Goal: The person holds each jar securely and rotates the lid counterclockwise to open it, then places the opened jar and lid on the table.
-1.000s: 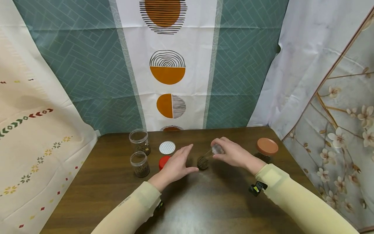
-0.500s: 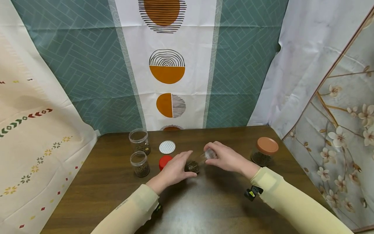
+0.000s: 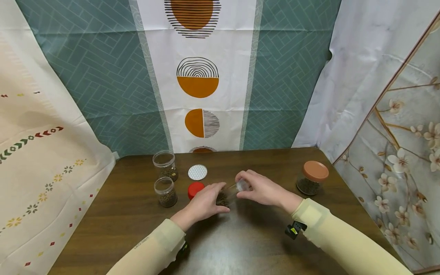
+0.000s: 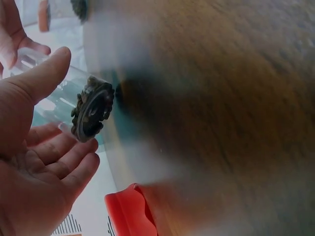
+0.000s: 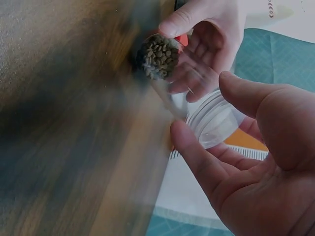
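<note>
The right hand [image 3: 262, 188] grips a small clear jar [image 3: 233, 192] near its open mouth, fingers and thumb curled round the rim, and the jar leans over with its base tipped down toward the left hand. Dark pellets [image 5: 156, 56] sit packed in that lower end. The left hand [image 3: 205, 199] cups in beside the base, fingers loosely spread and thumb out along the glass; from the left wrist view the fingers [image 4: 64, 162] lie just under the jar's bottom, though the blur makes it hard to say if they truly press it. The jar hangs low over the bench [image 3: 261, 240], between the two hands.

Just beyond the left hand lies a red lid [image 3: 195, 188], and a little farther off a white patterned lid [image 3: 197, 172] lies flat. Out to the far side of the left hand stand two open jars: a nearer open jar [image 3: 165, 191] and a taller open jar [image 3: 165, 165] behind it, both holding dark pellets. Well apart on the outer side of the right hand stands a jar with a brown lid [image 3: 312, 177], upright and closed.
</note>
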The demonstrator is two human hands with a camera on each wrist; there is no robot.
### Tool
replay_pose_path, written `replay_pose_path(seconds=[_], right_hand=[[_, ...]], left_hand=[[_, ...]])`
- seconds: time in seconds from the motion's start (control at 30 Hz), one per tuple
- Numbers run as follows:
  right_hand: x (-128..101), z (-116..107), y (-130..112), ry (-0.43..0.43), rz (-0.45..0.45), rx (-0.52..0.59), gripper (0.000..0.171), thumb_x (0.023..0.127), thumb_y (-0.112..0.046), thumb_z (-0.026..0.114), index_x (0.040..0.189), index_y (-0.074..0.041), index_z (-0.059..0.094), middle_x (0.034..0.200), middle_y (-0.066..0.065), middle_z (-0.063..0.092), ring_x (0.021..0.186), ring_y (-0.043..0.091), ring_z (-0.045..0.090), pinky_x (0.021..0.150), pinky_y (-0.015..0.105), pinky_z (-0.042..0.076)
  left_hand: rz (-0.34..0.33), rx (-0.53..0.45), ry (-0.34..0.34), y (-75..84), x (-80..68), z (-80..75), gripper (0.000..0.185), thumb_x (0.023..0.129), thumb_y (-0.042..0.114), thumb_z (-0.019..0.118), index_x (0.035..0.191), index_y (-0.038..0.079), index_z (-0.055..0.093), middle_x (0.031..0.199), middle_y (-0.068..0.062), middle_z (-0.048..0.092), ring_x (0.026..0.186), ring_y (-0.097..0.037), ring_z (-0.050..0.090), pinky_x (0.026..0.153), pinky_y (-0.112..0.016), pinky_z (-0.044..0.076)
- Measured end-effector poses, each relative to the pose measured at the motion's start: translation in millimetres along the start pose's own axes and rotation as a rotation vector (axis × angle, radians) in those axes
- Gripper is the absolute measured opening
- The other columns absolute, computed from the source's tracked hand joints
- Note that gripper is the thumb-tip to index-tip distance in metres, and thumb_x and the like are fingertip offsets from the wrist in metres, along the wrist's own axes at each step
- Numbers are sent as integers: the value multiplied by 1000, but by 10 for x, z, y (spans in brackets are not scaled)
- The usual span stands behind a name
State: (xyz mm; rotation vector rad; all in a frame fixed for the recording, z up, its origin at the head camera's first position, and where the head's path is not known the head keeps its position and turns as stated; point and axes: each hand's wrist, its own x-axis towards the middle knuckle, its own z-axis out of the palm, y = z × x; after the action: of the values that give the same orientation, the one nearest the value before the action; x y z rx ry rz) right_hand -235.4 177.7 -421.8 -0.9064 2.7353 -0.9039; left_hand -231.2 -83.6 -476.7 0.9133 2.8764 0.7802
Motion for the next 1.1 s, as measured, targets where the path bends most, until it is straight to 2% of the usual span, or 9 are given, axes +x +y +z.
replay_pose_path(seconds=[0.23,0.3,0.33,0.43,0.53,0.57,0.7,0.93,1.1], right_hand=[[-2,28,-13,-16,10,22,44,100,-31,86,135,-18,63,123,2,62,108,24,67,89,39,61],[-3,30,-17,-18,10,25,44,100,-31,86,135,-18,63,123,2,62,108,24,67,89,39,61],[-4,31,-18,-18,10,25,44,100,-31,86,135,-18,63,123,2,62,108,24,67,89,39,61],[-7,35,-20,-15,9,20,44,100,-31,86,135,-18,63,122,1,62,108,24,66,88,38,61],[-9,42,-24,-15,7,18,44,100,-32,86,135,-18,63,122,1,62,107,24,66,88,37,60],[-10,44,-26,-16,7,17,45,100,-32,86,135,-17,63,122,1,62,107,24,66,88,37,60],[-11,49,-32,-17,8,19,46,99,-33,86,135,-17,63,122,1,62,106,24,66,88,38,61],[-15,58,-34,-21,16,25,45,100,-34,85,136,-19,63,124,1,63,107,21,66,89,39,62],[-14,54,-26,-12,-1,18,47,102,-37,83,140,-16,66,126,1,65,105,20,67,91,41,61]], left_hand=[[39,12,30,-10,-23,35,59,88,30,97,135,6,69,123,-8,73,113,-25,70,93,-49,59],[58,5,42,-11,-28,28,57,88,29,97,132,6,69,120,-7,74,111,-25,71,91,-49,60],[87,8,57,-91,-15,73,58,88,33,97,132,8,69,120,-6,74,111,-24,71,91,-47,60],[101,13,64,-98,-12,82,58,87,34,97,131,8,69,118,-5,73,108,-23,71,88,-47,60],[83,27,64,-91,-3,99,59,87,36,98,132,10,69,118,-4,73,106,-21,70,87,-44,60],[55,28,54,-10,-14,57,58,86,32,98,131,9,69,117,-4,73,105,-22,70,86,-45,60],[35,45,52,5,-2,70,58,87,34,98,132,11,70,117,-2,73,104,-19,70,87,-42,60],[47,49,54,5,-15,66,54,87,31,98,130,10,71,115,-3,73,103,-19,70,87,-42,60],[43,39,58,6,-23,35,51,89,29,96,129,10,71,115,-3,72,102,-19,69,87,-44,60]])
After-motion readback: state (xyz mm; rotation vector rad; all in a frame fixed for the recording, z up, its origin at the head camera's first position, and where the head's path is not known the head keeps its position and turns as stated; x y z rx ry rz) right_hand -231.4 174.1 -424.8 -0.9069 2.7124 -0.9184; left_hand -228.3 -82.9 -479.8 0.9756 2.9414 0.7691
